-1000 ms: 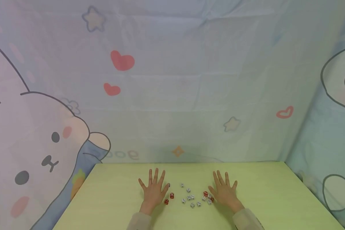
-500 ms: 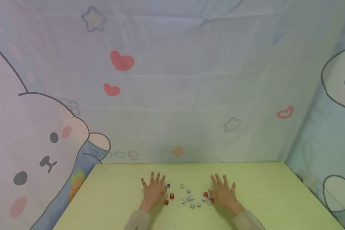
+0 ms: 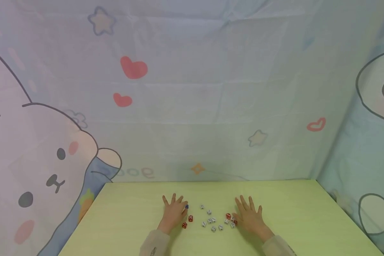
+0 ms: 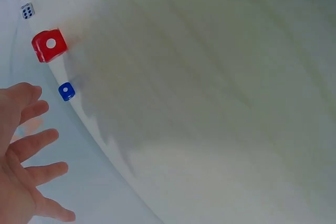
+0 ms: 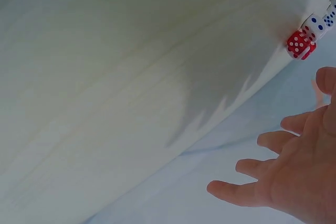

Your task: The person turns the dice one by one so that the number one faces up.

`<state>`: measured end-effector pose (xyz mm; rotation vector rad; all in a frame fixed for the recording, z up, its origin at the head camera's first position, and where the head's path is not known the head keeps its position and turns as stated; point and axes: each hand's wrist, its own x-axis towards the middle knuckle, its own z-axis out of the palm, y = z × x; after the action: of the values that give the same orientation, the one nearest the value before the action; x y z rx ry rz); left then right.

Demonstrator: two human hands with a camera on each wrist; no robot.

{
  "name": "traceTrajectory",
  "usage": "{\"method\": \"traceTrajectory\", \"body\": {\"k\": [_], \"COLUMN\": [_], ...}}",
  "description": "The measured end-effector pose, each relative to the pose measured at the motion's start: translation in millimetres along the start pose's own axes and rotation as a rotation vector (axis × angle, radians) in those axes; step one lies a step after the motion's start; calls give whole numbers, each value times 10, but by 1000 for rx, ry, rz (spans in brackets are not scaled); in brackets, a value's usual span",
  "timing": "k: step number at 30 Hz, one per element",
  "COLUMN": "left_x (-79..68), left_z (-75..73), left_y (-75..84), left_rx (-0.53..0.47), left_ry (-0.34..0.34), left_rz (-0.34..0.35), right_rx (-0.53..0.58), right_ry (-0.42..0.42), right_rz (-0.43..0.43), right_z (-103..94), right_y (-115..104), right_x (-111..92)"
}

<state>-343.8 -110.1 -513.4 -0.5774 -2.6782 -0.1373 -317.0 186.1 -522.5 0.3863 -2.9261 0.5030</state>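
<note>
Small dice lie on the table between the two hands. My left hand point(image 3: 172, 214) hovers with fingers spread, its thumb and forefinger close to a blue die point(image 3: 187, 206). Two red dice, an upper one point(image 3: 190, 218) and a lower one point(image 3: 184, 225), sit beside that thumb. In the left wrist view, nothing lies between the left fingers point(image 4: 44, 172), and the blue die point(image 4: 66, 91) is just past the thumb. My right hand point(image 3: 251, 218) is held palm down, fingers apart, its thumb by a red die point(image 3: 228, 216) clustered with white ones. The right wrist view shows the right fingers point(image 5: 236, 192) holding nothing.
Several white dice, one of them a front die point(image 3: 213, 229), are scattered mid-table. The pale yellow-green table point(image 3: 294, 213) meets a printed cloth backdrop point(image 3: 192, 106) at its back edge. A rabbit print point(image 3: 60, 185) covers the left side.
My left hand has turned and shifted right toward the blue die, which shows more fully now. The right hand has drawn back slightly. The dice stay where they were.
</note>
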Motion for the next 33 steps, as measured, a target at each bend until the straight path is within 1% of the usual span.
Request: {"method": "traceTrajectory", "body": {"k": [4,8,13,23,29,33], "left_x": [52,95,140,152,166,168], "left_z": [49,86,126,122,139,149], "left_y": [-18,-36,-49,-24,-22,-23], "left_rx": [63,94,134,135,138,127], "left_ry": [48,87,76,55,52,25], "left_rz": [62,96,110,113,119,109], "right_rx": [2,-2,-12,-38,-38,-63], "right_ry": [-11,-17,-16,-4,41,93], "right_rz": [-1,-1,1,-15,-95,-154], "right_z": [-19,-37,-42,-32,-20,-29], "right_y": [-2,-18,-29,-42,-27,-34], "right_x": [-25,-42,-50,-62,-58,-33]}}
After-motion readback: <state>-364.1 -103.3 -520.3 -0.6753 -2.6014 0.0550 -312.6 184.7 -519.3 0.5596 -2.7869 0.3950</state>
